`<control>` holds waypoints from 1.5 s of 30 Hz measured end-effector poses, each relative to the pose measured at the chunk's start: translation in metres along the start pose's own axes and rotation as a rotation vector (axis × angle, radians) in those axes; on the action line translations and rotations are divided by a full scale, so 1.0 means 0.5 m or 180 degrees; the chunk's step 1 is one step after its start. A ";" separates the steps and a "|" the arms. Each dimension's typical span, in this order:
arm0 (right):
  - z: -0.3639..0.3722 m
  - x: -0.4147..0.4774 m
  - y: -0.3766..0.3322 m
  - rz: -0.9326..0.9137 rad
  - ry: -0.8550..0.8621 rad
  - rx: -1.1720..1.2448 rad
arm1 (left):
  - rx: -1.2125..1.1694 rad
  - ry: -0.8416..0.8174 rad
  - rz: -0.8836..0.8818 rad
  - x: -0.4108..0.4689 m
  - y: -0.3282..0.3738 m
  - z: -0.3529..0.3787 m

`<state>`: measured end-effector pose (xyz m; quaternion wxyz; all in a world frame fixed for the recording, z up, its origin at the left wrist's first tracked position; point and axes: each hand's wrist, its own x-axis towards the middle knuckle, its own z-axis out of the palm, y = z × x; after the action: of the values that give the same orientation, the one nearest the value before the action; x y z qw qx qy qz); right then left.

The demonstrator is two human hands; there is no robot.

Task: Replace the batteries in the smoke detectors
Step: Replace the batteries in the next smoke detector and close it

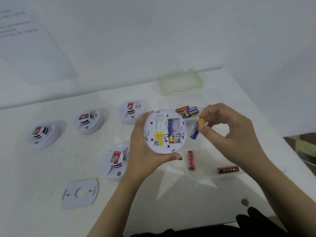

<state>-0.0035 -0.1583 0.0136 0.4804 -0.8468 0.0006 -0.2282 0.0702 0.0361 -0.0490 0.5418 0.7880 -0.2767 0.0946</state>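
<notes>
My left hand grips a round white smoke detector, its open back facing me. One blue and gold battery sits in the left slot of its compartment; the slot beside it is bare. Just right of the detector, my right hand pinches a second blue and gold battery by its gold end, blue end hanging down. Two red batteries lie on the white table below my hands.
Several other smoke detectors sit face up to the left. A white mounting plate lies near the front. A clear box of batteries and its green-rimmed lid stand behind. The table's edge runs along the right.
</notes>
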 end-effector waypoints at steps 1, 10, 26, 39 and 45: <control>-0.015 -0.003 0.009 0.0108 -0.0208 -0.0102 | -0.0026 0.0003 -0.0013 0.001 0.000 0.003; -0.052 -0.020 0.067 0.0061 -0.1398 -0.0821 | -0.0231 -0.0184 -0.0086 0.018 0.023 0.042; -0.050 0.036 0.055 -0.1007 -0.1090 -0.1735 | 0.0401 -0.0174 -0.0085 0.029 0.056 0.088; -0.041 0.043 0.075 -0.1572 -0.1145 -0.1972 | 0.0335 -0.0182 0.0095 0.031 0.076 0.089; -0.042 0.030 0.083 -0.1638 -0.1229 -0.1851 | 0.0308 -0.0206 -0.0026 0.029 0.076 0.082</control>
<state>0.0108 -0.2009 -0.0054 0.1405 -0.9466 -0.2362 -0.1683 0.0555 -0.0156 -0.0283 0.4942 0.8170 -0.2859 0.0801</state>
